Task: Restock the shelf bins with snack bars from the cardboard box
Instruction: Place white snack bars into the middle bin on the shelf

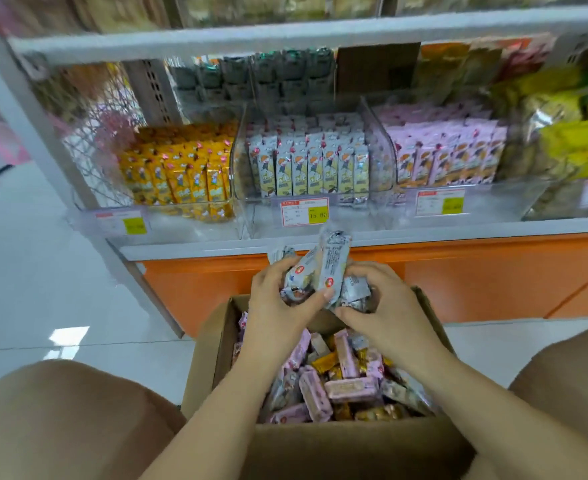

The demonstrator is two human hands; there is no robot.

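Both hands, left hand (pixel 278 299) and right hand (pixel 375 306), grip grey snack bars (pixel 327 268) above the cardboard box (pixel 337 441), long axes pointing up toward the shelf bins (pixel 315 213).

The box (pixel 355 445) is plain brown cardboard, matt. The bars (pixel 330 268) sit in shiny, crinkled film wrappers. The bins (pixel 378 133) are clear, glossy plastic. The shelf (pixel 285 36) looks like smooth white-painted metal, its base (pixel 493 278) smooth orange. The floor (pixel 43 271) is glossy pale tile.
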